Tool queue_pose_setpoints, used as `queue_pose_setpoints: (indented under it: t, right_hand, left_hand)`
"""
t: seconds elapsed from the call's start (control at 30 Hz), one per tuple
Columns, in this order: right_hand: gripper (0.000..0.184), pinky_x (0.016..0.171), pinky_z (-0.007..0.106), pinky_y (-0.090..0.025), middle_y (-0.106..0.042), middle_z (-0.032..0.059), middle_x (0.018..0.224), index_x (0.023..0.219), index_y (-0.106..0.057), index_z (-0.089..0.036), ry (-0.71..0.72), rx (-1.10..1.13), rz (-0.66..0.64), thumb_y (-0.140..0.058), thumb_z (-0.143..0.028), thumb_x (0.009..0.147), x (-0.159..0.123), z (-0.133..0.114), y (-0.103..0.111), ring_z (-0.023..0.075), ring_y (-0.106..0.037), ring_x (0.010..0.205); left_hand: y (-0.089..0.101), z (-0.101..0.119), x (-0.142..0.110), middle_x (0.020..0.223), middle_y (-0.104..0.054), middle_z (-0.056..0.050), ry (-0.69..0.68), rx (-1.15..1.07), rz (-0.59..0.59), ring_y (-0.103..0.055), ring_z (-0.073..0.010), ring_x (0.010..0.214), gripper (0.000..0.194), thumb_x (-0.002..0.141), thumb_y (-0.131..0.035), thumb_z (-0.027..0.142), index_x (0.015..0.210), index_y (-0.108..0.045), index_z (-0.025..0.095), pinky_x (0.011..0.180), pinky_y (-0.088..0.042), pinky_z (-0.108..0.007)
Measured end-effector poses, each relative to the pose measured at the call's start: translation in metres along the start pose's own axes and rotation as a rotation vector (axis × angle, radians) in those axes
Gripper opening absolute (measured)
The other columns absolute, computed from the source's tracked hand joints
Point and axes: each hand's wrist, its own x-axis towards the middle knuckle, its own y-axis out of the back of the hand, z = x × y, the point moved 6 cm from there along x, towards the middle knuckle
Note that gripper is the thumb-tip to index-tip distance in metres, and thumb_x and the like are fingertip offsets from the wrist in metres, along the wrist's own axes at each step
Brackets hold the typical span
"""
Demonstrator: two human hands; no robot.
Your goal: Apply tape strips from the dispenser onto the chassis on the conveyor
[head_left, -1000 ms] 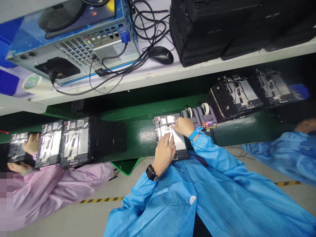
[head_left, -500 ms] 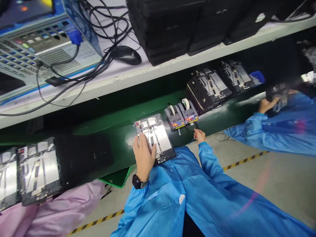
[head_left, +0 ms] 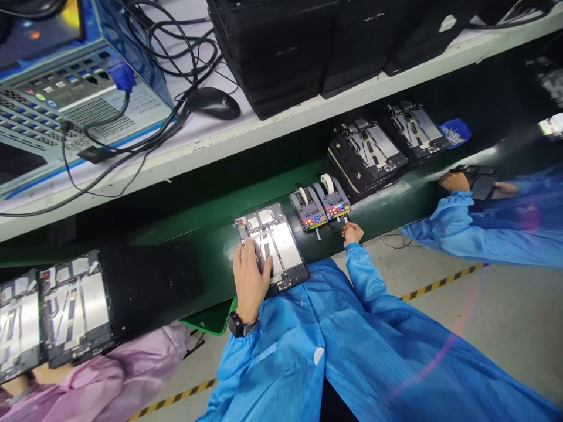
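Note:
An open tablet chassis [head_left: 277, 237] with silver shielding lies on the dark green conveyor belt [head_left: 193, 234]. My left hand [head_left: 249, 280] rests flat on its near left edge, fingers stretched out. My right hand [head_left: 352, 233] sits just below the right of two grey tape dispensers [head_left: 336, 199], fingers pinched at the strip of tape coming out of it. The other dispenser [head_left: 309, 208] stands beside it, closer to the tablet.
Black trays of tablet chassis [head_left: 367, 149] stand behind the dispensers, more [head_left: 53, 310] at the left. A co-worker's blue sleeve [head_left: 479, 234] is at the right, a pink sleeve [head_left: 101, 381] at lower left. The shelf above carries a computer case [head_left: 65, 88], a mouse [head_left: 213, 102] and cables.
My right hand left the tablet and moved right to the tape dispenser. My left hand slid to the tablet's near left edge. My view turned to the right.

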Motion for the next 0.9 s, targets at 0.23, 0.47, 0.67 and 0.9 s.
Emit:
queue_pose_setpoints:
  t: [0.23,0.47,0.67,0.9]
  right_hand:
    - [0.039,0.056,0.023,-0.058,-0.064,-0.0051,0.068,0.094,-0.049,-0.021,-0.081,0.207,0.061,-0.079,-0.018,0.069,0.001,0.01,-0.018,0.0127,-0.067,0.062]
    - [0.047,0.05,0.018,-0.052,-0.058,-0.0095,0.067,0.1,-0.042,-0.023,-0.018,0.203,0.195,-0.074,-0.011,0.067,-0.01,0.006,-0.009,0.0089,-0.058,0.055]
    - [0.054,0.055,0.021,-0.053,-0.066,-0.004,0.081,0.118,-0.047,-0.022,0.293,0.091,-0.19,-0.075,-0.023,0.072,-0.079,-0.047,-0.009,0.0109,-0.061,0.062]
    - [0.074,0.065,0.025,-0.054,-0.063,-0.0003,0.093,0.14,-0.046,-0.025,0.591,-0.333,-1.107,-0.08,-0.037,0.076,-0.187,-0.14,-0.131,0.0135,-0.061,0.073]
  left_hand:
    - [0.004,0.005,0.005,0.154,-0.047,-0.017,0.003,0.004,0.056,-0.033,-0.037,0.151,0.056,0.098,-0.054,0.036,0.151,-0.043,0.02,0.122,-0.033,-0.061]
    - [0.013,0.016,0.035,0.154,-0.046,-0.017,-0.051,-0.039,0.097,-0.033,-0.0329,0.151,0.049,0.098,-0.053,0.031,0.145,-0.049,0.02,0.123,-0.032,-0.056]
    - [-0.007,0.021,0.091,0.153,-0.048,-0.019,-0.09,0.022,-0.025,-0.036,-0.037,0.149,0.056,0.097,-0.056,0.039,0.147,-0.049,0.015,0.122,-0.029,-0.056]
    - [-0.025,0.019,0.134,0.145,-0.058,-0.019,-0.108,0.131,-0.259,-0.051,-0.0356,0.134,0.061,0.096,-0.058,0.046,0.147,-0.05,0.013,0.113,-0.036,-0.049]
